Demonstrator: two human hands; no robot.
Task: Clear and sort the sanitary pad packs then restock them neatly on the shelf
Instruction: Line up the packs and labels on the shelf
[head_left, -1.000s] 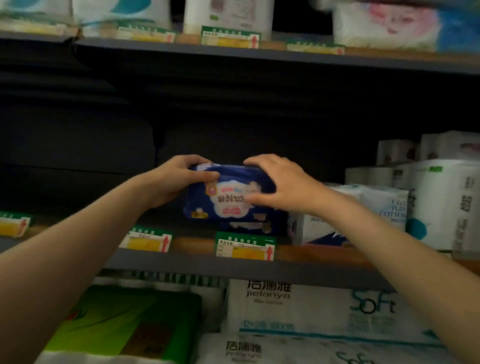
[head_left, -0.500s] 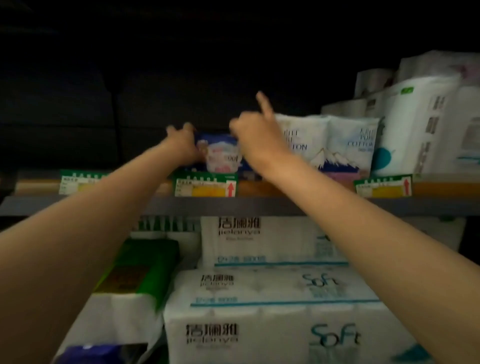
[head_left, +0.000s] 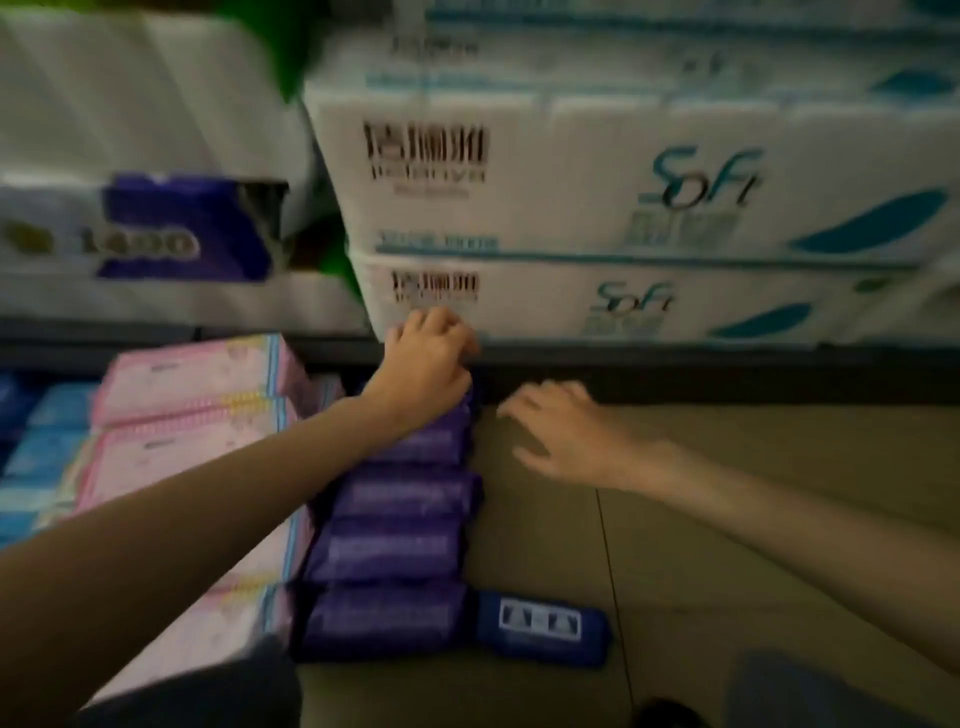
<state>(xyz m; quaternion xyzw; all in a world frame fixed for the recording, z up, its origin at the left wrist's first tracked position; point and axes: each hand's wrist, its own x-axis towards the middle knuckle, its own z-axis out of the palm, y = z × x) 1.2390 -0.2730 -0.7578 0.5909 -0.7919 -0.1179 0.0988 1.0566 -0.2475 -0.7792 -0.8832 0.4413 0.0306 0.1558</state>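
I am looking down at the floor in front of the bottom shelf. Several purple pad packs (head_left: 400, 545) lie in a row on the tiles. My left hand (head_left: 426, 364) is on the farthest purple pack (head_left: 436, 441), fingers curled over its far end. My right hand (head_left: 561, 431) hovers just right of the row with fingers spread, holding nothing. A dark blue pack (head_left: 540, 626) lies at the row's near end. Pink pad packs (head_left: 192, 374) are stacked to the left, and light blue packs (head_left: 47, 447) lie beyond them. The view is blurred.
Large white tissue bundles (head_left: 571, 182) fill the bottom shelf above the dark shelf base (head_left: 675, 358). A white and purple bundle (head_left: 156, 234) sits to their left. Bare floor tiles (head_left: 727, 519) stretch to the right of the purple row.
My view dropped from the upper shelf to the floor. Both hands let go of the blue pack left on the shelf; the left now holds a purple pack, the right is free.
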